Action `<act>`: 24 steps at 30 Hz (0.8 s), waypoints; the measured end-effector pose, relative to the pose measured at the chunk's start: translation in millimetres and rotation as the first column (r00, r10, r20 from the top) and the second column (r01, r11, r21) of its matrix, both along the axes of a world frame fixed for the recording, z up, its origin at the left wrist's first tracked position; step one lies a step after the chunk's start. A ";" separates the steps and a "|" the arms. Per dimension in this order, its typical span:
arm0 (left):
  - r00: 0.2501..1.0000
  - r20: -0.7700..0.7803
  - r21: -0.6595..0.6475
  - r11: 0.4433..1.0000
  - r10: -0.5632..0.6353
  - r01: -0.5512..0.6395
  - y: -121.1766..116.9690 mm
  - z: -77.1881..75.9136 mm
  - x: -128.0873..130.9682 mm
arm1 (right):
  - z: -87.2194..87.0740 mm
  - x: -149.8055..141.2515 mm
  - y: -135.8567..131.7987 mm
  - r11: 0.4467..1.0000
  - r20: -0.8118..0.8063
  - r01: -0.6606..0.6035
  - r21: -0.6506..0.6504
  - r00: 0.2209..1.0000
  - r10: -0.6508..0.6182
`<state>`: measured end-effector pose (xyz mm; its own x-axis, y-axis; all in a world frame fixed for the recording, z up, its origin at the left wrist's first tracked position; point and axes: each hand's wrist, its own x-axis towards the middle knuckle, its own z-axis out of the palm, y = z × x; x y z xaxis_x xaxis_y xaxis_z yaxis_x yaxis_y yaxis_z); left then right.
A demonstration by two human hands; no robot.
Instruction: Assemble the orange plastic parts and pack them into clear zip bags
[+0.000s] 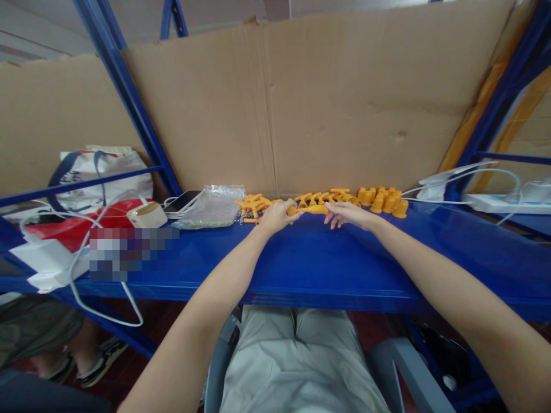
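Observation:
My left hand (278, 217) is closed around the near end of a yellow plastic piece (317, 210) that lies level between my two hands. A rounded, cup-like end shows beside my left fingertips. My right hand (348, 214) is at the piece's other end, its fingers loosely apart and the thumb close to the piece; whether it touches cannot be made out. Behind the hands, several yellow pieces with crossbars (318, 198) stand in a row. Left of my left hand lies a heap of yellow pieces with small metal chains (252, 204). Several yellow cups (383, 201) stand upside down to the right.
The blue shelf (301, 264) has a cardboard wall (344, 103) behind it. On the left are a clear plastic bag (210, 207), a phone (185, 201), a white charger (147, 215), cables and a cloth bag (103, 178). Another person's legs (81, 344) show at lower left.

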<state>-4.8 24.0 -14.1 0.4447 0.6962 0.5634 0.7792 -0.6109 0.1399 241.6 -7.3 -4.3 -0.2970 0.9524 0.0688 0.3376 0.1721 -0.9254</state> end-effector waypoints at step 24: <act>0.818 -0.140 -0.168 0.800 0.558 -0.576 -11.2 10.5 -6.8 | -15.2 51.6 42.0 0.439 -0.054 0.455 0.775 0.739 -0.672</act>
<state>-11.6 12.8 -3.5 -0.0268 0.9286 0.3700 0.9912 -0.0232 0.1300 293.2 34.7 -19.5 0.1802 0.5765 0.7969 0.7875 0.4009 -0.4681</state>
